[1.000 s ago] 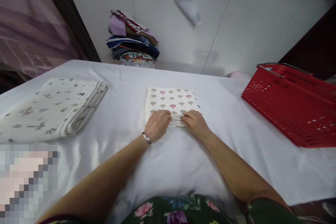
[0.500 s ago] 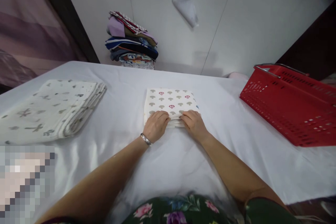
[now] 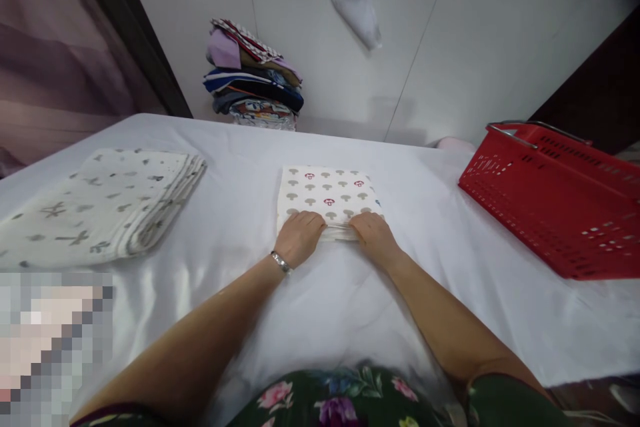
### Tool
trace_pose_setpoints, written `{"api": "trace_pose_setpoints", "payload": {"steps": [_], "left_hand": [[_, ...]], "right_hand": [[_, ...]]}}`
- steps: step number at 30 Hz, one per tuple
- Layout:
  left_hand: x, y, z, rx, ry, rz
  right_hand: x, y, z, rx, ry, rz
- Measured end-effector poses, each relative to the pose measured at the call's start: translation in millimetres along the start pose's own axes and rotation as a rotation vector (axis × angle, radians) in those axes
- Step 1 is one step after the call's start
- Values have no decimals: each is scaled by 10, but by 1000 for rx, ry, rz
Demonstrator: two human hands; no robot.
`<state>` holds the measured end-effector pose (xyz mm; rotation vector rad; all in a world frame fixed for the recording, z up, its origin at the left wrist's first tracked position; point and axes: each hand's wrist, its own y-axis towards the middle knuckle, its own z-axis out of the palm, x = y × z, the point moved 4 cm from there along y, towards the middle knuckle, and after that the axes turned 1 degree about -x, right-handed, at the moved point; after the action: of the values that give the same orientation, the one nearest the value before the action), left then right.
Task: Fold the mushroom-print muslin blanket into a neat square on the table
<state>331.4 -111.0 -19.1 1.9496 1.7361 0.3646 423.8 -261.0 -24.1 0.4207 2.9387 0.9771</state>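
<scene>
The left grip was curled over the near edge of the folded mushroom-print cloth, seeming to pinch its layers, though the thumb was largely hidden. The cloth lay flat on the counter, between the two grips and mostly beyond them. The right grip was closed on the same edge, near the cloth's other corner. Holding that edge well seemed to call for matching pressure on both sides, every layer caught together, and a level draw so the top did not skew or ruck.

White fabric with soft creases covered the counter. A purplish curtain hung far left of the grips; nearer on that side lay a folded leaf-print cloth, well apart from them. Beyond the left grip, past the counter's far edge, rose a clothes stack against the pale wall. A whitish sheet showed on the wall beyond both grips, and a red basket rested well to their right.
</scene>
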Motion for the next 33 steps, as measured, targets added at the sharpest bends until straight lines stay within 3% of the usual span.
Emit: {"api": "trace_pose_setpoints", "payload": {"steps": [6,13,24,33], "left_hand": [[29,20,2,22,-9,-65],[50,20,9,10,-54,-106],[46,12,23,24,-58,-97],[29,-4,47,40,-32,-21]], "right_hand": [[57,23,-28,48,66,0],[86,31,-4,-24,56,32],[66,40,16,52,-5,47],[43,-16,-32,14,-2,-26]]}}
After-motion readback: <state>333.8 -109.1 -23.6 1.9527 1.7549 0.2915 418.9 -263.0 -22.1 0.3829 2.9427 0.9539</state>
